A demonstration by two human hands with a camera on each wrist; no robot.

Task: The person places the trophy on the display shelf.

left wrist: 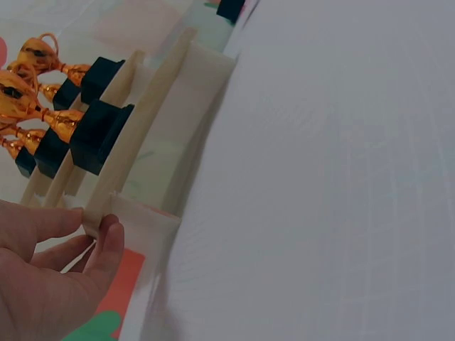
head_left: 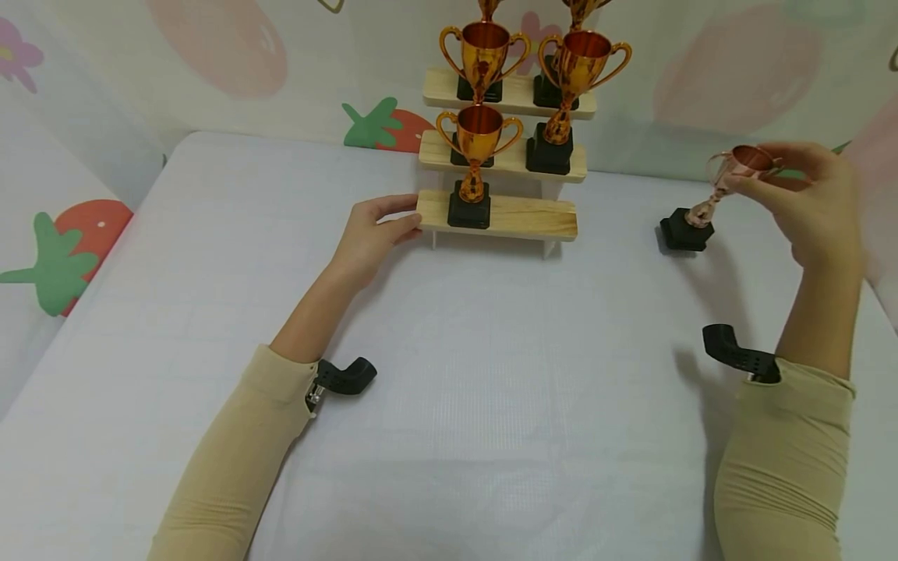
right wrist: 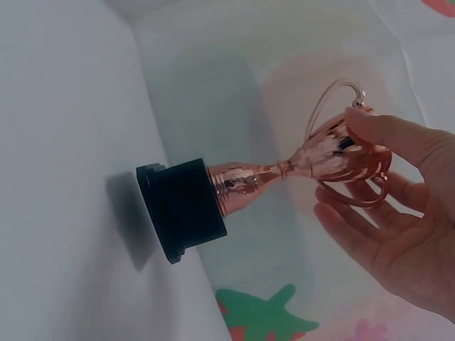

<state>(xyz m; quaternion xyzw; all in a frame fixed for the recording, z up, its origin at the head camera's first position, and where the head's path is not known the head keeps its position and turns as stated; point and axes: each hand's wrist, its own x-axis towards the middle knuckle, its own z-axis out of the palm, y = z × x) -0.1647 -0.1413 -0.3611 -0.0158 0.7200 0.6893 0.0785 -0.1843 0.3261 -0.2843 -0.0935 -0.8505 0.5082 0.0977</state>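
Observation:
My right hand [head_left: 814, 202] grips a small rose-gold trophy [head_left: 701, 212] by its cup, thumb on one side and fingers on the other. The trophy tilts a little, its black base [right wrist: 186, 209] close over the table beside its own shadow. On the left, my left hand [head_left: 368, 238] pinches the left end of the lowest step of a three-tier wooden stand [head_left: 526, 216]. A gold trophy [head_left: 479, 139] stands on that lowest step, left of its middle. In the left wrist view, the thumb and fingertips [left wrist: 110, 231] lie around the board's end.
More gold trophies [head_left: 578, 66] stand on the middle and top steps, the top ones cut off by the frame. A white cloth covers the table [head_left: 449, 374]. Behind the stand hangs a backdrop [head_left: 351, 47] with strawberries and flowers. Black camera mounts [head_left: 347, 376] stick out from both sleeves.

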